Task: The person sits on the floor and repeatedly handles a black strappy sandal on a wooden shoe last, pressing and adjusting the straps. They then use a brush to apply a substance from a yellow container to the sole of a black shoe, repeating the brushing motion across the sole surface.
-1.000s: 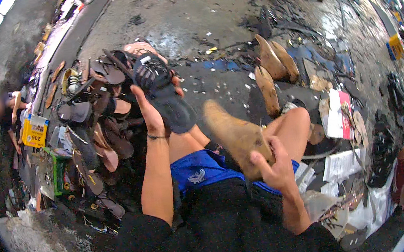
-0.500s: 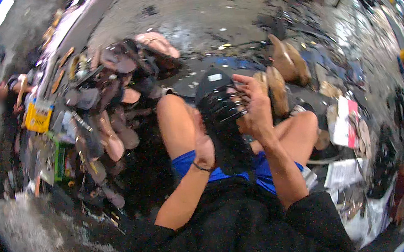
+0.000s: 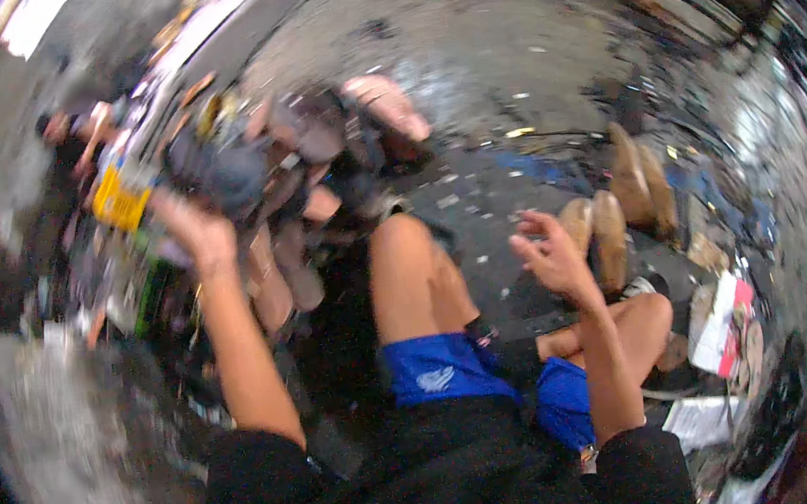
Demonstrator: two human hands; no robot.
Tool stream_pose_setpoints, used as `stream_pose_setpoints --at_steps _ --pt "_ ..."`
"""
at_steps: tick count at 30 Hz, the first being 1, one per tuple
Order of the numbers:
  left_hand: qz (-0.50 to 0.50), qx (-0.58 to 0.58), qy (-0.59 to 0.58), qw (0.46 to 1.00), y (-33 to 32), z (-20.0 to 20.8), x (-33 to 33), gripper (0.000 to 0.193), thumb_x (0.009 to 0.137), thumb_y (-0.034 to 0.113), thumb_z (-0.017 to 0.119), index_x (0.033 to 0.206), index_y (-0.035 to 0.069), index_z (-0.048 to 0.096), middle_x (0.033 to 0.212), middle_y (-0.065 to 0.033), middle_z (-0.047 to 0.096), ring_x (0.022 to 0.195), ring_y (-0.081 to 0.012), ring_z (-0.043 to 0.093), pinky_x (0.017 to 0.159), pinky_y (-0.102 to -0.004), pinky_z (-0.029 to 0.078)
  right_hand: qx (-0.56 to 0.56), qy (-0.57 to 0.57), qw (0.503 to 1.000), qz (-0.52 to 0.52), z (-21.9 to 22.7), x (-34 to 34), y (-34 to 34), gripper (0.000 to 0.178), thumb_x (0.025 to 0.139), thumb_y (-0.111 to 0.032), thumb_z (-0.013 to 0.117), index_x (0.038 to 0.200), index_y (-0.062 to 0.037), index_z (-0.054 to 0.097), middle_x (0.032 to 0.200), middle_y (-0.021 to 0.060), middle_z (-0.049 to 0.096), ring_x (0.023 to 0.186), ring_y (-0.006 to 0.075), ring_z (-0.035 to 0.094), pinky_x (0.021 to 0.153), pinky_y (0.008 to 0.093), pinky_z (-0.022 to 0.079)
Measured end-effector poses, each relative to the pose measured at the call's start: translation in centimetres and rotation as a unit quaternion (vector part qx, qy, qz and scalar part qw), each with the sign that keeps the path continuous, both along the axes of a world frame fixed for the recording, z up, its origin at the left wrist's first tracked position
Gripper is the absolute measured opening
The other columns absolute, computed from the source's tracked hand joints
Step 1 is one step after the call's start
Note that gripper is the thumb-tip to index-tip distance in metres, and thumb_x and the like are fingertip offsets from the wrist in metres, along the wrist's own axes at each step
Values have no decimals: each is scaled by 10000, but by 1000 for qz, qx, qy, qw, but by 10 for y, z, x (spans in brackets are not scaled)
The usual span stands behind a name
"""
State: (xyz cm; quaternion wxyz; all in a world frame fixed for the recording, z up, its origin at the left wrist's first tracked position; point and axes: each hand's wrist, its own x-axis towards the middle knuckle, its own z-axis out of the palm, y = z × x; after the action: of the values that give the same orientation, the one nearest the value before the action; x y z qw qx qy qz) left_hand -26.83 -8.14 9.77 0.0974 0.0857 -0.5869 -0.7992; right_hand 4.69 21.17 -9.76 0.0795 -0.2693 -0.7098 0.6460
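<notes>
My left hand (image 3: 200,232) is stretched out to the left over the near edge of a footwear pile. Motion smears its fingers, and whether they hold anything is unclear. Right beside them lies a dark, rounded sandal (image 3: 231,177). Above my bent right leg, my right hand (image 3: 553,252) hovers with its fingers loosely apart and nothing in them. Just past it on the floor stand tan shoe forms (image 3: 608,237). Over my blue shorts (image 3: 439,374) there is no footwear now.
The pile also has a pink sandal (image 3: 386,108) and several brown ones. To its left is a yellow container (image 3: 122,198). More tan shoe forms (image 3: 632,184) stand far right. A white and red box (image 3: 722,324) and papers (image 3: 703,422) lie at the right. Another person (image 3: 82,135) sits far left.
The black strapped sandal has left my lap, where both hands were at it. My left hand has swung left to the pile; my right hand has come away from it. The view has shifted.
</notes>
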Motion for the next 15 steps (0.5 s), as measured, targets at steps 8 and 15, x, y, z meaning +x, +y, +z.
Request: stream_pose_setpoints --at_steps 8,15 --pt "-192 -417 147 876 -1 -145 170 558 1096 304 328 1499 -79 283 1548 -235 341 1446 -312 327 1202 -425 232 484 -61 837 -248 -95 -46 198 375 875 -250 718 1144 -26 586 1185 190 576 1157 377 527 1002 434 434" --pt "-417 -393 32 819 59 -153 234 496 1050 295 482 1371 -82 461 1338 -208 553 1266 -301 508 1098 -409 373 235 -149 848 -451 -144 -80 350 332 856 -214 669 1120 -15 638 1165 213 636 1120 372 598 990 433 466"
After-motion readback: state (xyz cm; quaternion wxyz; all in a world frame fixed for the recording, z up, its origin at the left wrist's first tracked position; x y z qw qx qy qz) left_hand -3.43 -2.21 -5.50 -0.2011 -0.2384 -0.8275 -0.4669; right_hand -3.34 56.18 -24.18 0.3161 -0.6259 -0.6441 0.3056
